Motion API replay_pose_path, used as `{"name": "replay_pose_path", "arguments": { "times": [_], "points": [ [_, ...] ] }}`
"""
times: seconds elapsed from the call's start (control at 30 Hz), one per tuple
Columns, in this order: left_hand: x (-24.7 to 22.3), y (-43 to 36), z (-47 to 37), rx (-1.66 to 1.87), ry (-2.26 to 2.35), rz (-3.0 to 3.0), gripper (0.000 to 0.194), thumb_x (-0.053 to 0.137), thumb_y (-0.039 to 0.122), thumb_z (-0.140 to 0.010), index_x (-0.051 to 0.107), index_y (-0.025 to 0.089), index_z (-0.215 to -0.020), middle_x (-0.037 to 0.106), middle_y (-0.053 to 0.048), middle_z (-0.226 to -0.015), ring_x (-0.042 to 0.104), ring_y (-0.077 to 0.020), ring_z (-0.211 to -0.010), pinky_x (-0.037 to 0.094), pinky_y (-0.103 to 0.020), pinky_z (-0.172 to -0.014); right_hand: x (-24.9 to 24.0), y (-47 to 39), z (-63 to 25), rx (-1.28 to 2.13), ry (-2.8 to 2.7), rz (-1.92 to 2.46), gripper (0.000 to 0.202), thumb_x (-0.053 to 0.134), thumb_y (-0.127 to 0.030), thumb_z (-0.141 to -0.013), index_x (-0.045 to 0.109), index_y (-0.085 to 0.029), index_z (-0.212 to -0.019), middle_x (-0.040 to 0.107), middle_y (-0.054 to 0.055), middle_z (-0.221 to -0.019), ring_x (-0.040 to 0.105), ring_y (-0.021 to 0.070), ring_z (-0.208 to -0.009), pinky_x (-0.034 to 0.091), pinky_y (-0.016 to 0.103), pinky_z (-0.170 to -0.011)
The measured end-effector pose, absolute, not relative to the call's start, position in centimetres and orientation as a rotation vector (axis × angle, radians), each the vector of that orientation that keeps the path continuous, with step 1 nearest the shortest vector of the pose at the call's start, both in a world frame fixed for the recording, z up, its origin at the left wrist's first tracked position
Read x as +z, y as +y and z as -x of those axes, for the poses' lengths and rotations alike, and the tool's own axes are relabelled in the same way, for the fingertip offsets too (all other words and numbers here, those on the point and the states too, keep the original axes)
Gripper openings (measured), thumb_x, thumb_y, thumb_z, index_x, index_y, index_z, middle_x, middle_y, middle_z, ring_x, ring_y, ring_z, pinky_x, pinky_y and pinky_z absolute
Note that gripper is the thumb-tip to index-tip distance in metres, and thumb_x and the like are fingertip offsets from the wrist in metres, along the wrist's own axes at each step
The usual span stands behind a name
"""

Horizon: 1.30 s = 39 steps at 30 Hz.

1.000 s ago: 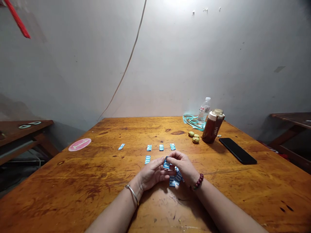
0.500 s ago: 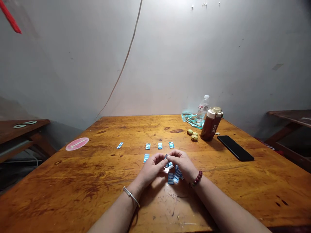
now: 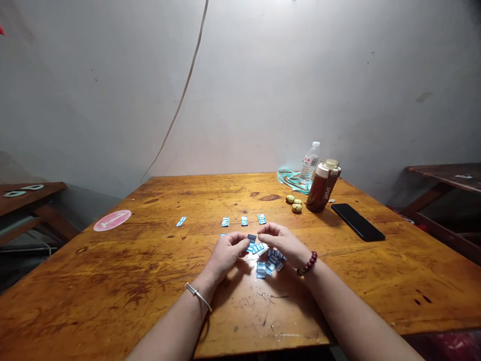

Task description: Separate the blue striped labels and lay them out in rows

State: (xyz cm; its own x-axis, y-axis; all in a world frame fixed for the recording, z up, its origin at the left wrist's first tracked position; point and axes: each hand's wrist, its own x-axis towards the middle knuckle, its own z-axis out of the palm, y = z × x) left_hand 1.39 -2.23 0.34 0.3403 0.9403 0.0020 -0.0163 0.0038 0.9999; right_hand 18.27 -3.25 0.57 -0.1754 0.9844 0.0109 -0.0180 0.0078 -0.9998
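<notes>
My left hand pinches a small blue-and-white slip between thumb and fingertips. Just right of that slip is my right hand, its thumb and fingers a little apart with nothing visible between them. Under and between both hands lies a loose pile of similar slips, partly covered by the right hand. Farther out, small slips lie in a row: a left one, a middle one and a right one. Another slip lies apart on the left. One more is mostly hidden behind my left hand.
On the wooden table, a brown sport bottle, a clear water bottle, a turquoise lanyard, small yellowish round items and a black phone are at the right. A pink round disc lies left.
My hands have drawn apart slightly. The right fingers have come off the slip, which stays in my left hand and shows more fully. The view has shifted a little.
</notes>
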Motion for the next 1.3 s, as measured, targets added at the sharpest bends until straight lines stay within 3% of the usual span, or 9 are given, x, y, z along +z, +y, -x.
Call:
{"name": "replay_pose_path", "arguments": {
  "times": [0.23, 0.4, 0.63, 1.03, 1.2, 1.3],
  "points": [
    [0.2, -1.5, -0.7, 1.023, 0.977, -1.270, 0.020, 0.060, 0.032, -0.064, 0.059, 0.012, -0.069, 0.054, 0.000, -0.059, 0.046, -0.0072, -0.051, 0.037, -0.019, -0.049, 0.2, -2.9, -22.9, 1.216, -1.884, 1.501, 0.022, 0.062, -0.022, -0.059, 0.057, -0.015, -0.078, 0.052, -0.002, -0.064, 0.045, 0.0080, -0.054, 0.033, 0.018, -0.047],
    [0.2, -1.5, -0.7, 1.014, 0.973, -1.281, 0.019, 0.059, 0.030, -0.064, 0.059, 0.012, -0.070, 0.055, 0.000, -0.062, 0.047, -0.0070, -0.051, 0.039, -0.020, -0.050, -0.7, -2.8, -22.2, 0.873, -2.205, 1.574, 0.034, 0.068, -0.022, -0.050, 0.059, -0.019, -0.082, 0.055, -0.001, -0.073, 0.046, 0.0104, -0.062, 0.032, 0.019, -0.050],
    [0.0, -1.4, -0.6, 1.011, 0.972, -1.291, 0.020, 0.060, 0.032, -0.064, 0.059, 0.013, -0.071, 0.055, 0.000, -0.062, 0.047, -0.0071, -0.052, 0.040, -0.019, -0.050, -1.1, -2.3, -21.8, 1.091, -1.968, 1.521, 0.008, 0.054, -0.019, -0.062, 0.057, -0.014, -0.068, 0.054, -0.002, -0.059, 0.045, 0.0077, -0.052, 0.032, 0.017, -0.046],
    [0.4, -1.4, -0.6, 1.020, 0.989, -1.234, 0.024, 0.064, 0.033, -0.059, 0.060, 0.012, -0.070, 0.056, 0.000, -0.061, 0.047, -0.0075, -0.050, 0.039, -0.019, -0.047, -0.5, -2.4, -22.1, 1.295, -1.777, 1.458, 0.017, 0.052, -0.029, -0.066, 0.055, -0.014, -0.059, 0.047, -0.004, -0.046, 0.036, 0.0049, -0.040, 0.024, 0.016, -0.037],
    [0.3, -1.3, -0.6, 1.030, 0.967, -1.239, 0.024, 0.063, 0.033, -0.060, 0.060, 0.012, -0.071, 0.056, -0.001, -0.062, 0.047, -0.0075, -0.051, 0.040, -0.020, -0.049, -0.5, -2.2, -22.4, 1.161, -1.723, 1.610, 0.024, 0.049, -0.034, -0.069, 0.054, -0.014, -0.058, 0.048, -0.002, -0.047, 0.036, 0.0057, -0.040, 0.023, 0.018, -0.038],
    [0.1, -1.2, -0.6, 1.022, 0.962, -1.255, 0.022, 0.062, 0.032, -0.063, 0.060, 0.012, -0.071, 0.056, -0.001, -0.062, 0.047, -0.0070, -0.051, 0.040, -0.019, -0.049, -0.5, -2.0, -22.7, 0.824, -1.750, 1.784, 0.016, 0.051, -0.029, -0.067, 0.057, -0.015, -0.068, 0.053, -0.001, -0.054, 0.042, 0.0079, -0.046, 0.025, 0.018, -0.042]
  ]
}}
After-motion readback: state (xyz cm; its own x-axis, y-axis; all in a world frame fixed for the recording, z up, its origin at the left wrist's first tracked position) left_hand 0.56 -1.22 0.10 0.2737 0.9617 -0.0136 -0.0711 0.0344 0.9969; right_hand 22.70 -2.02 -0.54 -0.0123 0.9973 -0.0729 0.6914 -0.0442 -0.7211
